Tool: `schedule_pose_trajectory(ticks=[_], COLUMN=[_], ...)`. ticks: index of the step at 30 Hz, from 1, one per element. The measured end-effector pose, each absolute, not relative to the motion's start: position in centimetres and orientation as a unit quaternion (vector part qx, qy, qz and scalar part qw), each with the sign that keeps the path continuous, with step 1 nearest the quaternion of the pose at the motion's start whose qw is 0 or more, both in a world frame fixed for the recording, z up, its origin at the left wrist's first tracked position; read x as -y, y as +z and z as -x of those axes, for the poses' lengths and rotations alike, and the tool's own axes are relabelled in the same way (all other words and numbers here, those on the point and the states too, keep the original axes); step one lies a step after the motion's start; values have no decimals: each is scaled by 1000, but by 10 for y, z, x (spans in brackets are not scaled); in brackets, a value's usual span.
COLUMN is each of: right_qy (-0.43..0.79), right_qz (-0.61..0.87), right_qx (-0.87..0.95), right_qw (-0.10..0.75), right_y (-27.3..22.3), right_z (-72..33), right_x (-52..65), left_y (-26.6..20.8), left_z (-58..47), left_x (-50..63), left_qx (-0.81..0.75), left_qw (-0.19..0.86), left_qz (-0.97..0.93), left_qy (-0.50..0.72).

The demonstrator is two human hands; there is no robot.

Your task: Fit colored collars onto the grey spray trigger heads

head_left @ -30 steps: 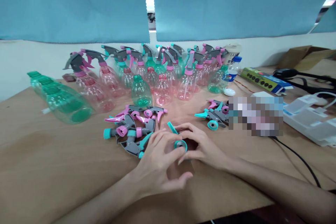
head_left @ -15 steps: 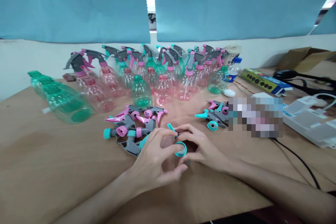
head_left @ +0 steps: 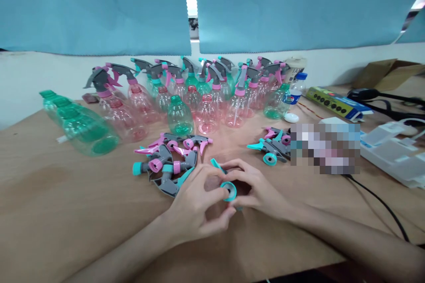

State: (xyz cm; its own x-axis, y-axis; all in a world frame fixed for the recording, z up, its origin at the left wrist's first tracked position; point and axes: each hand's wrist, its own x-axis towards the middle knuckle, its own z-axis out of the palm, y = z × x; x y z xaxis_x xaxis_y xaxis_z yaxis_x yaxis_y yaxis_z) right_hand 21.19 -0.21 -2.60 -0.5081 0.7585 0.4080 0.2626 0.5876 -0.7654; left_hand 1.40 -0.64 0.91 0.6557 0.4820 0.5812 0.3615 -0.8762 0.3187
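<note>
Just below and right of the middle of the frame, the right hand (head_left: 260, 190) has its fingers and thumb curled narrowly around a spray head (head_left: 228, 191), which is tilted so that the mouth of its teal collar faces the camera. A teal trigger (head_left: 217, 166) pokes out above the collar, between the two hands; much of the grey body is hidden by the fingers. The left hand (head_left: 194, 203), left of it, is half curled, with one fingertip at the collar's mouth and its thumb spread lower; I cannot tell whether it grips the piece or only touches it.

Near the left hand, left of the frame's middle, a pile of loose spray heads (head_left: 168, 185) with pink and teal collars lies on the table (head_left: 66, 212). A smaller group of spray heads (head_left: 277, 148) lies right of the middle, beside a pixelated patch.

Across the middle of the frame, behind the piles, stand pink and green bottles, many fitted with spray heads. A green bottle (head_left: 179, 117) and a pink bottle (head_left: 207, 119) at the front have open necks. More green bottles (head_left: 89, 128) stand at the left. Toward the right are a blue-capped bottle (head_left: 295, 95), a printed box (head_left: 337, 104) and a clear plastic organizer (head_left: 395, 157). Blue curtains (head_left: 93, 9) fill the top.
</note>
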Motion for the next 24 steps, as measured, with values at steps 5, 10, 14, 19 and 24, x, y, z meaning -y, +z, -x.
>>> schedule_pose_trajectory(ticks=[5, 10, 14, 19, 24], right_qy=[313, 295, 297, 296, 301], right_qz=[332, 323, 314, 331, 327], right_qx=[799, 821, 820, 808, 819], right_qw=[391, 367, 375, 387, 362], right_y=[-27, -28, -28, -27, -27], right_z=[-213, -212, -213, -214, -213], right_x=[-1, 0, 0, -1, 2], left_y=[7, 6, 7, 6, 3], left_z=[-13, -16, -15, -14, -17], left_x=[3, 11, 9, 7, 11], left_qx=[-279, -269, -283, -298, -263], left_qw=[66, 132, 134, 116, 128], left_qz=[-893, -897, -891, -888, -898], left_qy=[347, 326, 330, 330, 329])
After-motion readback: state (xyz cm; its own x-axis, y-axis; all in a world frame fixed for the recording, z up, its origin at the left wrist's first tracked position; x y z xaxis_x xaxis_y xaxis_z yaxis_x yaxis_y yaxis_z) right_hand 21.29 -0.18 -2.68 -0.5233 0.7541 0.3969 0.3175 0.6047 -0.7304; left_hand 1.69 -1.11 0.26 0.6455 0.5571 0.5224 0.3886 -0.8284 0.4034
